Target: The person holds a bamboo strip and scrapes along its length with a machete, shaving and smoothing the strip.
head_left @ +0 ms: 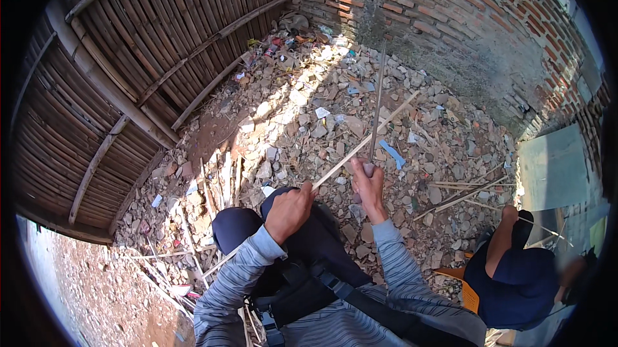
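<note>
My left hand (290,213) is closed around a long pale bamboo strip (344,161). The strip slants up to the right, its lower end running out below my left forearm. In my right hand (369,189) is the handle of a long, narrow, dark knife (378,99), its blade pointing away from me. The strip and the blade cross just beyond my right hand; whether they touch I cannot tell. My knees in dark trousers are below my left hand.
Rubble and litter (309,109) cover the ground. Bamboo strips lie at left (222,183) and right (463,197). A bamboo wall (174,18) stands left, a brick wall (438,12) ahead. Close at right a person in dark clothes (515,282) sits on an orange chair (470,297).
</note>
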Available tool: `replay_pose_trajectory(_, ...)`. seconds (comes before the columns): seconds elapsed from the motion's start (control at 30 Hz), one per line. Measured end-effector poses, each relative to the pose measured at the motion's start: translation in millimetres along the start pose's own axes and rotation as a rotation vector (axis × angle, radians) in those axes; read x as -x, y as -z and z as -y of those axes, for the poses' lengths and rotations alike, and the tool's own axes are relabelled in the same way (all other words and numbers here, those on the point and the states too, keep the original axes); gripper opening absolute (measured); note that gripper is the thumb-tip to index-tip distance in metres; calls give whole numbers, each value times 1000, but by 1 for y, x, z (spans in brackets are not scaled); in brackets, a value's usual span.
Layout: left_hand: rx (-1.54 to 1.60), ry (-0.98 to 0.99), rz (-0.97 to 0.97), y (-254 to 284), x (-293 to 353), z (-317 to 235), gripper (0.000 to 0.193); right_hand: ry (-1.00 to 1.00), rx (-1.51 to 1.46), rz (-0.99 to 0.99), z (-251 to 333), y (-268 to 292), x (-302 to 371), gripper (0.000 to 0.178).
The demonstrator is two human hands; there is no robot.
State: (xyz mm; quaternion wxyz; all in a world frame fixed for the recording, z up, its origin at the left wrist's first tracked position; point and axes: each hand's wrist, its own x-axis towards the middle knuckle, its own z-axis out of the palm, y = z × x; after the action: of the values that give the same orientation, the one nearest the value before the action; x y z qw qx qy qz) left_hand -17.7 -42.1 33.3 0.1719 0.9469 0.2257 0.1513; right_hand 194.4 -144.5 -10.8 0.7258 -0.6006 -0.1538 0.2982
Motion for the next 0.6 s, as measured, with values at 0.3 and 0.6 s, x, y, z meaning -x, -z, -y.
replay_pose_trajectory(0.3, -152, 10, 71, -18, -12, 1, 16, 408, 824, 189, -19, 4, 36, 24)
replay_pose_trajectory(0.6, -124, 14, -7, -30, -12, 18, 17, 381, 887, 244, -41, -23, 32, 17)
